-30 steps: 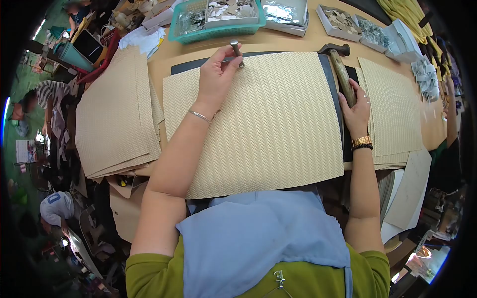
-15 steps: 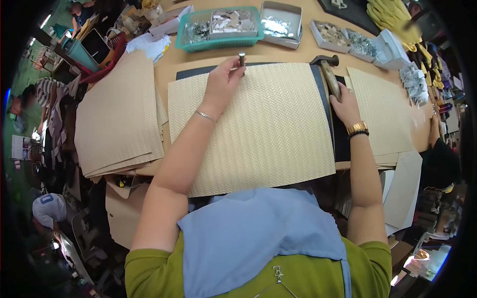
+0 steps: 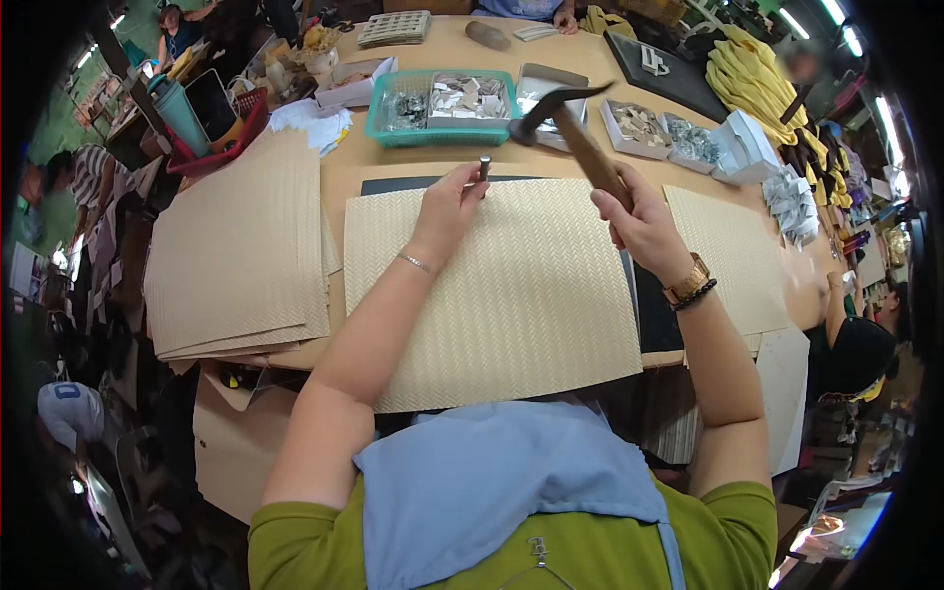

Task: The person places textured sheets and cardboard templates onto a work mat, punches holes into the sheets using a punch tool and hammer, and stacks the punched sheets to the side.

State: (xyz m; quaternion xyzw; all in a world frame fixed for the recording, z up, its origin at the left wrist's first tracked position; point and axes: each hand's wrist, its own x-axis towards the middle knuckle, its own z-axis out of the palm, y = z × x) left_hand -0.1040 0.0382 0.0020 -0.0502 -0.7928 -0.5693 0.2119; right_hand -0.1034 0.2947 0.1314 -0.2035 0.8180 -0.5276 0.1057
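My left hand [image 3: 453,202] pinches a short metal punch [image 3: 485,167] upright at the far edge of a cream sheet with a woven herringbone pattern [image 3: 501,305]. Whether its lower end touches the sheet is hidden by my fingers. In my right hand [image 3: 644,221] is a hammer, its wooden handle [image 3: 588,152] wrapped by my fingers. The dark hammer head [image 3: 551,108] is raised above the table, up and to the right of the punch. Under the sheet lies a dark board [image 3: 393,185], showing along the far and right sides.
Stacks of similar sheets lie left [image 3: 236,246] and right [image 3: 728,256]. Behind stand a green basket [image 3: 393,136] and a box of small pieces [image 3: 634,133]. A yellow cloth pile [image 3: 752,79] sits at the far right. Other people work around the table.
My right hand has lifted the hammer off the right side of the sheet, raising its head toward the punch. My left hand still holds the punch at the far edge. The view has tilted up.
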